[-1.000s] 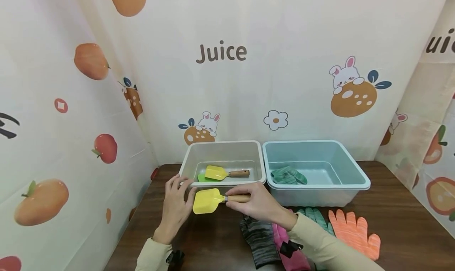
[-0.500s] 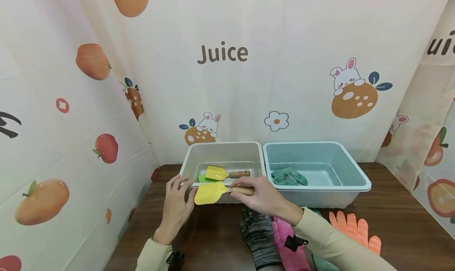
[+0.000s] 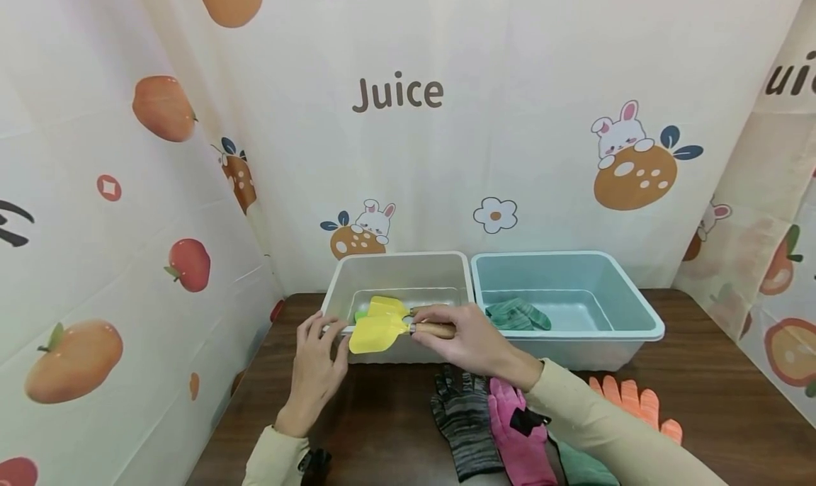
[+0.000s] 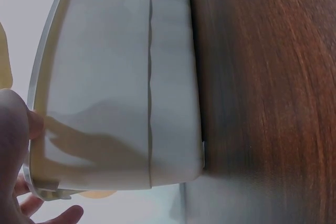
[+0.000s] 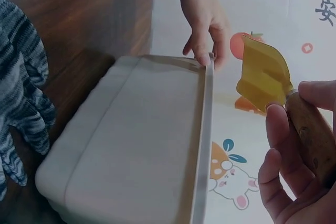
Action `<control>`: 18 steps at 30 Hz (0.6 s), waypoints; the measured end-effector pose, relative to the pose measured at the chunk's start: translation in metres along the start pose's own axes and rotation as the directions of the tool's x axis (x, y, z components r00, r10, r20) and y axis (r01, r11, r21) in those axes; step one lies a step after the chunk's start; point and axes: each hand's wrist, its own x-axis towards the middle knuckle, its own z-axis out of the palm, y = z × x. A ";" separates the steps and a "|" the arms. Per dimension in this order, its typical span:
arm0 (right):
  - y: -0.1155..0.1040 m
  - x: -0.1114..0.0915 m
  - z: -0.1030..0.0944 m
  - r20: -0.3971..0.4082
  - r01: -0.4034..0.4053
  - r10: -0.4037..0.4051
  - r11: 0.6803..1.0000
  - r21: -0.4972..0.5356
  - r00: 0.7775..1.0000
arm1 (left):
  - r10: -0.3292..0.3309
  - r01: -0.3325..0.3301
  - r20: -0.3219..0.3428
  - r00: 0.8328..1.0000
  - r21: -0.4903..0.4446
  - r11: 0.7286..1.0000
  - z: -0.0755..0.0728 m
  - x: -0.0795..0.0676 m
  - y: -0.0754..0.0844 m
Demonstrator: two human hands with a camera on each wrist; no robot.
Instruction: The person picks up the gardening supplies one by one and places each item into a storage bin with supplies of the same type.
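My right hand [image 3: 468, 337] pinches the wooden handle of a small yellow hand trowel [image 3: 376, 334]. The trowel's blade points left and overlaps the grey bin's front rim in the head view; the right wrist view shows the handle [image 5: 311, 129] between thumb and fingers. My left hand [image 3: 319, 358] grips the front left corner of the grey bin [image 3: 408, 259], thumb outside the rim and fingers past it, as the left wrist view shows. Inside that bin lies another yellow trowel [image 3: 387, 305], partly hidden behind the held one, with a bright green piece [image 3: 360, 315] beside it.
A light blue bin [image 3: 574, 355] stands against the grey one's right side and contains a green striped glove [image 3: 516, 314]. In front lie a black-grey glove [image 3: 468, 429], a pink glove [image 3: 519, 436], a green glove [image 3: 583, 465] and an orange glove [image 3: 631, 401], some under my right forearm.
The right hand has raised the trowel and moved it forward, from in front of the grey bin to its front rim. My left hand stays at the bin's corner.
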 end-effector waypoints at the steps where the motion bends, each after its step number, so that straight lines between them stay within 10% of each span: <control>1: 0.000 0.002 0.000 -0.003 0.008 -0.008 1.000 0.003 1.000 | -0.002 0.002 0.002 1.000 0.001 1.000 -0.001 0.000 0.000; 18: 0.000 0.015 -0.016 -0.004 -0.021 0.021 0.998 -0.066 1.000 | -0.038 0.038 0.036 0.999 -0.008 0.999 -0.002 0.001 0.000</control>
